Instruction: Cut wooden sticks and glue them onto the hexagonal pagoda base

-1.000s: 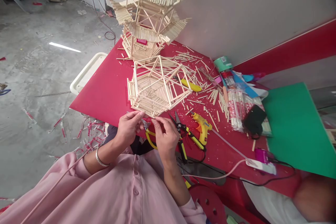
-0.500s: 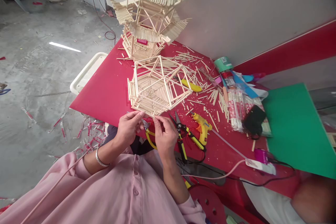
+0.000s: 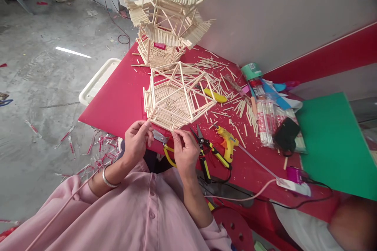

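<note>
A six-sided frame of thin wooden sticks point(image 3: 184, 86) with a woven-looking stick floor stands on the red table's near side. My left hand point(image 3: 137, 141), wearing a silver bangle, pinches at the frame's lower left corner with closed fingers. At the near corner, the thumb and fingers of my right hand point(image 3: 186, 149) are pinched on the edge of the frame. Under and between my hands lies a yellow-handled cutting tool point(image 3: 160, 137), partly hidden. Right of my right hand are black and yellow pruning shears point(image 3: 203, 147) and a yellow glue gun point(image 3: 226, 143).
Behind the frame rises a tiered stick tower point(image 3: 173, 19). Loose sticks point(image 3: 218, 74) and a yellow-handled tool point(image 3: 215, 95) lie to the right, with packs of sticks point(image 3: 266, 121), a green board point(image 3: 338, 145) and a power strip point(image 3: 294, 186). A person's arm is at lower right.
My left hand has slid left along the near edge of the frame, away from my right hand, baring more of the cutting tool. My right hand and the frame stay put.
</note>
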The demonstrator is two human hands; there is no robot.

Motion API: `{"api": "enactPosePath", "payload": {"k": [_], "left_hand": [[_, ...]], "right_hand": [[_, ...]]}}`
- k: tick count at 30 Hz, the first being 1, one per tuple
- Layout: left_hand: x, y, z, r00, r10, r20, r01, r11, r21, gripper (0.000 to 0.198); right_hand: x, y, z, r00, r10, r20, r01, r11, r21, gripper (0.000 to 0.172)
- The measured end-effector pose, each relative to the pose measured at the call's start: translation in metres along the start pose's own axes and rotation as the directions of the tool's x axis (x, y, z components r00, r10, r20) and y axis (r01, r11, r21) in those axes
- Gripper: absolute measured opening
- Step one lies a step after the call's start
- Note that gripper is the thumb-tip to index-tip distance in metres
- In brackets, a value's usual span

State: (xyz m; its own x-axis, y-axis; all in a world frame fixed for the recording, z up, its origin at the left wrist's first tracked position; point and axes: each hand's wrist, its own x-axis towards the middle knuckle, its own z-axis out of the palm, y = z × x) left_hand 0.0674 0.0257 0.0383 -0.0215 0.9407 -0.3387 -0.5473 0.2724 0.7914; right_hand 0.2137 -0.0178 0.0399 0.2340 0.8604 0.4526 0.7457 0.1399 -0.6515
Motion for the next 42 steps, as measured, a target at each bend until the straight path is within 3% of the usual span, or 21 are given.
{"api": "enactPosePath", "payload": {"k": [3,7,42], "left_hand": [[0.007,0.0,-0.004,0.995,0.101,-0.008,-0.101,0.994,0.051,0.03],[0.014,-0.001,-0.006,0.991,0.131,-0.018,-0.129,0.986,0.103,0.03],[0.016,-0.002,-0.006,0.994,0.107,-0.016,-0.104,0.985,0.138,0.026]], "right_hand": [[-0.001,0.001,0.0,1.0,0.005,0.001,-0.005,1.0,0.001,0.016],[-0.001,0.001,0.001,1.0,0.009,0.005,-0.009,1.0,0.006,0.016],[-0.001,-0.001,-0.001,1.0,0.014,0.014,-0.014,1.0,0.013,0.016]]}}
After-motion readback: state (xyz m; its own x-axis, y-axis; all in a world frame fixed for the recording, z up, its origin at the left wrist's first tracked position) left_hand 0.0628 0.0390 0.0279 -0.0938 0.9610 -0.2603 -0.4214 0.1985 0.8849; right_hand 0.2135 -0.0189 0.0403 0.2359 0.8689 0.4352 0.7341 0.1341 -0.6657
